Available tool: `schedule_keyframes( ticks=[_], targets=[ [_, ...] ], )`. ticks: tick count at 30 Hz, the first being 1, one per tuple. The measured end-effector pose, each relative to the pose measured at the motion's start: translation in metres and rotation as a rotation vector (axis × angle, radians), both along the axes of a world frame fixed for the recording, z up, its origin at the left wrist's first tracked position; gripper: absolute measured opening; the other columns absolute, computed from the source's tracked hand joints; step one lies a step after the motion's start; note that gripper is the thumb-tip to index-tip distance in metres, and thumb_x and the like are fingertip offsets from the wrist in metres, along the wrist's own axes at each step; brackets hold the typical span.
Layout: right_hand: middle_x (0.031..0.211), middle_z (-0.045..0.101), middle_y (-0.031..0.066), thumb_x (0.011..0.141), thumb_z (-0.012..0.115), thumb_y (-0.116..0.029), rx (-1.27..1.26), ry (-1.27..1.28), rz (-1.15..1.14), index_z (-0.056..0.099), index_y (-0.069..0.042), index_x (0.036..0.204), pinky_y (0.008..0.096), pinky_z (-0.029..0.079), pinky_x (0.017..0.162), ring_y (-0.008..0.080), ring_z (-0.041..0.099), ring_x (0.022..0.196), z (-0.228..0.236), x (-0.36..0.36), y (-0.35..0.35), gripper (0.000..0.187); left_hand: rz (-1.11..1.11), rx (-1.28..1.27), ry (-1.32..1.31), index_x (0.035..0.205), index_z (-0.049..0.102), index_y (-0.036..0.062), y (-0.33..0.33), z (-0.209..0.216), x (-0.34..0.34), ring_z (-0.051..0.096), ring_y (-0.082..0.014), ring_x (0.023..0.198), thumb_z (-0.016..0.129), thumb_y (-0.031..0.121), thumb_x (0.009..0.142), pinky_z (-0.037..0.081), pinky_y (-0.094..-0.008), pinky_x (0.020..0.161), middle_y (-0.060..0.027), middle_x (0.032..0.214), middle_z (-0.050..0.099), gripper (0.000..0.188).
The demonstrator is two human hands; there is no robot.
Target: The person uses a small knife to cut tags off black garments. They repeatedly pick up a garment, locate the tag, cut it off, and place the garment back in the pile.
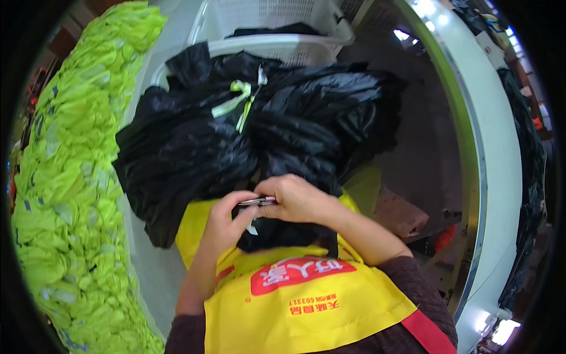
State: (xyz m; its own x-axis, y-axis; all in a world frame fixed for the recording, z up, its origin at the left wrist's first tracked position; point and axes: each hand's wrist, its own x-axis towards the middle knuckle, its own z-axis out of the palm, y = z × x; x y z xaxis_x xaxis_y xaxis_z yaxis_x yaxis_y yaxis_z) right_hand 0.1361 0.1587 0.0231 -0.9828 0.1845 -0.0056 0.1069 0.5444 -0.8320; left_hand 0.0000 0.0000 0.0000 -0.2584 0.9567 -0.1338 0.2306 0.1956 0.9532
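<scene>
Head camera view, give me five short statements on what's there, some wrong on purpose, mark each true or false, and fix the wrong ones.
1. The left hand and the right hand both hold a small metal tool. True.
2. The yellow-green pile runs down the person's right side. False: it runs down the left side.
3. Pale green strips lie on the heaped black fabric. True.
4. The white basket at the top edge holds red cloth. False: the cloth seen in it is black.
5. The person wears a yellow apron. True.
</scene>
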Motion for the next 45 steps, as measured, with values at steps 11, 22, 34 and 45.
schedule_keyframes(
  ticks=[11, 22, 34, 45],
  targets=[
    [0.062, 0.058, 0.0155, 0.076, 0.068, -0.02, -0.26, -0.011, -0.34, 0.063, 0.0, 0.077, 0.0315, 0.044, 0.052, 0.0132, 0.053, 0.053, 0.017, -0.004, 0.001, 0.021, 0.504, 0.156, 0.02, 0.111, 0.05, -0.0004, -0.001, -0.03, 0.031, 0.054, -0.0194, 0.097, 0.054, 0.002, 0.079, 0.041, -0.0297, 0.088, -0.0105, 0.103, 0.057, 0.033],
    [0.063, 0.048, -0.01, 0.084, 0.063, -0.019, -0.618, 0.002, -0.397, 0.059, -0.008, 0.073, 0.018, 0.033, 0.054, 0.0002, 0.04, 0.058, -0.04, 0.03, 0.051, 0.017, -0.106, -0.241, -0.876, 0.11, 0.054, -0.0025, -0.013, -0.048, -0.011, 0.056, -0.0113, 0.085, 0.049, 0.005, 0.074, 0.044, -0.0231, 0.081, -0.0043, 0.096, 0.06, 0.037],
    [0.072, 0.055, 0.0021, 0.085, 0.062, -0.023, -0.308, 0.101, -0.322, 0.059, -0.001, 0.093, 0.0231, 0.04, 0.06, 0.0082, 0.047, 0.066, -0.009, 0.024, 0.024, 0.024, -0.049, -0.259, -0.176, 0.097, 0.059, -0.0013, 0.048, 0.019, 0.015, 0.058, -0.0106, 0.073, 0.069, 0.015, 0.075, 0.046, -0.0248, 0.066, -0.0057, 0.082, 0.063, 0.029],
    [0.06, 0.049, -0.0062, 0.073, 0.073, -0.029, -0.684, -0.02, -0.515, 0.06, -0.011, 0.076, 0.0176, 0.028, 0.043, 0.0029, 0.038, 0.046, -0.037, 0.044, 0.06, 0.022, -0.11, -0.283, -0.745, 0.09, 0.062, 0.0004, 0.015, 0.016, 0.025, 0.06, -0.009, 0.071, 0.071, 0.005, 0.073, 0.049, -0.0238, 0.067, -0.0036, 0.082, 0.065, 0.02]
  ],
)
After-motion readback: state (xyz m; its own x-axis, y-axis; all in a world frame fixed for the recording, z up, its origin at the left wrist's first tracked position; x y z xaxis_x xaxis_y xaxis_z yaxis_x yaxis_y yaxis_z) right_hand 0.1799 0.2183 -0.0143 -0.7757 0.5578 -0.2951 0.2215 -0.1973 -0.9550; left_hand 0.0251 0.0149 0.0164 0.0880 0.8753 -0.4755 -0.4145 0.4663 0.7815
